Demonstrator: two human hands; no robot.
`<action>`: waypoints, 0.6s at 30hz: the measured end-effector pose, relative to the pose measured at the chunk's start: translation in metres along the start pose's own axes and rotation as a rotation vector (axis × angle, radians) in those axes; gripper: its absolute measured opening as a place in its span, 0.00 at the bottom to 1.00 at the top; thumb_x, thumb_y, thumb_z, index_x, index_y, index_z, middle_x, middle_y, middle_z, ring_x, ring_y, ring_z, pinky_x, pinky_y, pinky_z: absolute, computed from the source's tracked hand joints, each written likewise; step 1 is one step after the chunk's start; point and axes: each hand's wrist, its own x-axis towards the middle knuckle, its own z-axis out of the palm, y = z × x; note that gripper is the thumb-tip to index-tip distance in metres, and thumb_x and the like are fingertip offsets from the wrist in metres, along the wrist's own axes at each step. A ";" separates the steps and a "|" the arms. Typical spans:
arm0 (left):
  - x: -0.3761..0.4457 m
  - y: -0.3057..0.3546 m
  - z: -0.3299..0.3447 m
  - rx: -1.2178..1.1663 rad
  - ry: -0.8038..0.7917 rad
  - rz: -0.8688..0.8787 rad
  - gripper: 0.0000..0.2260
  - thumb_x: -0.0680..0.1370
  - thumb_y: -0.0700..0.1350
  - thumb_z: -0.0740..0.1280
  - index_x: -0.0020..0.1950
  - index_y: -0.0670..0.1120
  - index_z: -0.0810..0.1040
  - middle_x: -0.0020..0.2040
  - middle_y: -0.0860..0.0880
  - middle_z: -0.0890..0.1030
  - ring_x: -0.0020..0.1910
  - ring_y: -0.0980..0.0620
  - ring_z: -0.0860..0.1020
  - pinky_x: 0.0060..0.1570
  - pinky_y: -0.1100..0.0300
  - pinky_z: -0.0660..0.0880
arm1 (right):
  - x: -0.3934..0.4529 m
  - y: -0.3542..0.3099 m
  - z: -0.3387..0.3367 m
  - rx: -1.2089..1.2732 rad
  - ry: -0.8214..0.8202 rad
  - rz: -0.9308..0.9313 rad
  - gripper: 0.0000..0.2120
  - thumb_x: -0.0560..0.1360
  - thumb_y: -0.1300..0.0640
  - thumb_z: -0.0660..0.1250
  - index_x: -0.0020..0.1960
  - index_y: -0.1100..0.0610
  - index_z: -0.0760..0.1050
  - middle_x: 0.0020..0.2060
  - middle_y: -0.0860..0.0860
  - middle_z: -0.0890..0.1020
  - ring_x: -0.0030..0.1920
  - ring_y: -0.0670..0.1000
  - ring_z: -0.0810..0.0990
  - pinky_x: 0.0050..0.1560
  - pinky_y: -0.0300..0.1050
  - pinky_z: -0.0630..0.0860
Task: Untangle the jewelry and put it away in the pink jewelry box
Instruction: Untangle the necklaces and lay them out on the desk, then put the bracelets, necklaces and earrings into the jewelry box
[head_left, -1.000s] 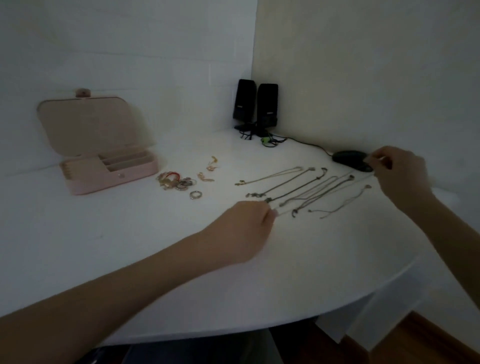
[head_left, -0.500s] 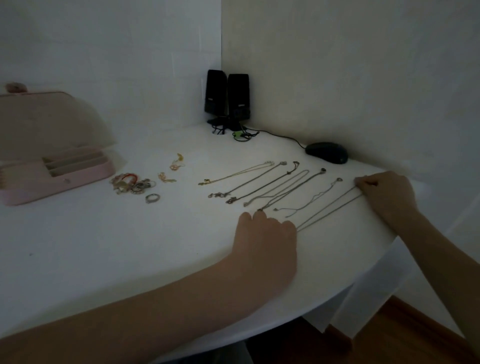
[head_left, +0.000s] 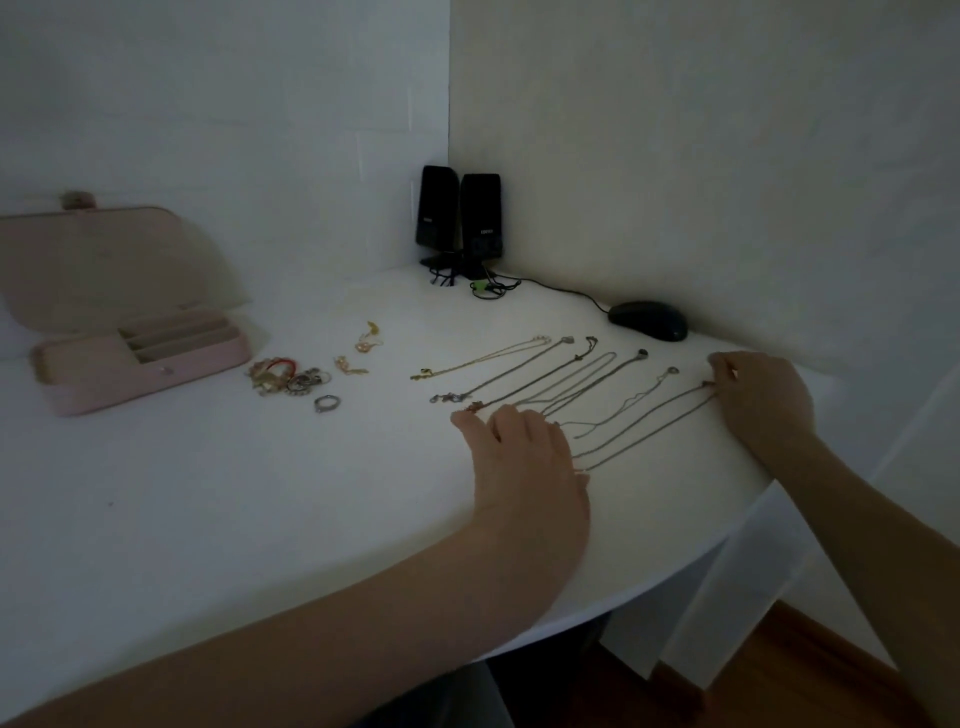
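White table (head_left: 208, 519) carries all items. Pink jewelry box (head_left: 140, 364) sits far left w/ lid open. Necklaces (head_left: 519, 374) lie in parallel rows at center-right, untangled. Left hand (head_left: 524, 457) rests flat on table, fingers straight and slightly apart, tips at the chains' near ends. Right hand (head_left: 758, 395) pinches far end of rightmost chain (head_left: 649, 426), fingers curled together. Rings pile (head_left: 285, 376) lies beside box.

Each of the 2 black speakers (head_left: 460, 221) bears a small white logo, too blurred to read.
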 end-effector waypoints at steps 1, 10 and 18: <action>-0.001 -0.001 0.002 -0.035 0.005 0.015 0.27 0.81 0.55 0.45 0.71 0.35 0.55 0.64 0.37 0.66 0.63 0.38 0.64 0.66 0.33 0.51 | -0.002 -0.001 -0.002 -0.003 0.018 -0.022 0.21 0.81 0.49 0.53 0.46 0.60 0.80 0.42 0.60 0.81 0.43 0.60 0.77 0.45 0.48 0.72; -0.008 -0.020 0.022 -0.469 -0.146 0.380 0.45 0.65 0.69 0.32 0.76 0.44 0.35 0.77 0.49 0.38 0.75 0.55 0.36 0.72 0.52 0.34 | -0.011 -0.007 -0.010 -0.284 -0.503 -0.133 0.24 0.83 0.51 0.40 0.77 0.55 0.47 0.77 0.56 0.52 0.76 0.56 0.52 0.72 0.56 0.54; -0.013 -0.030 0.027 -0.564 -0.107 0.412 0.35 0.77 0.65 0.41 0.76 0.44 0.38 0.78 0.49 0.41 0.75 0.56 0.38 0.72 0.55 0.35 | -0.018 -0.008 -0.006 0.074 -0.152 -0.154 0.28 0.82 0.45 0.43 0.77 0.57 0.47 0.77 0.53 0.50 0.77 0.50 0.49 0.75 0.54 0.49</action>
